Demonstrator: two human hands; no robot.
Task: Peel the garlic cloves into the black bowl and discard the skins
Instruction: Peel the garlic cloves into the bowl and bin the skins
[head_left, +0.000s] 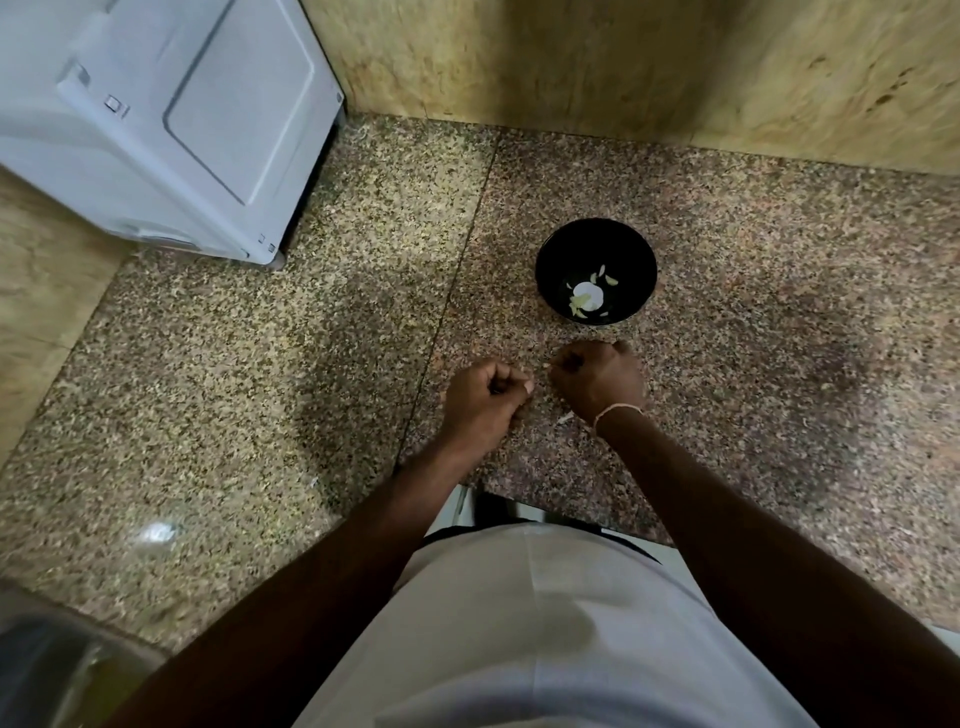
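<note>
Both hands were curled into loose fists above the speckled granite counter (753, 270); the left hand (485, 397) and right hand (597, 376) sat close together, likely working skin off a clove, though whatever they pinched was hidden. Just beyond the right hand stood the round black bowl (566, 249), near enough to drop cloves in, already holding a few pale peeled garlic cloves (589, 296).
</note>
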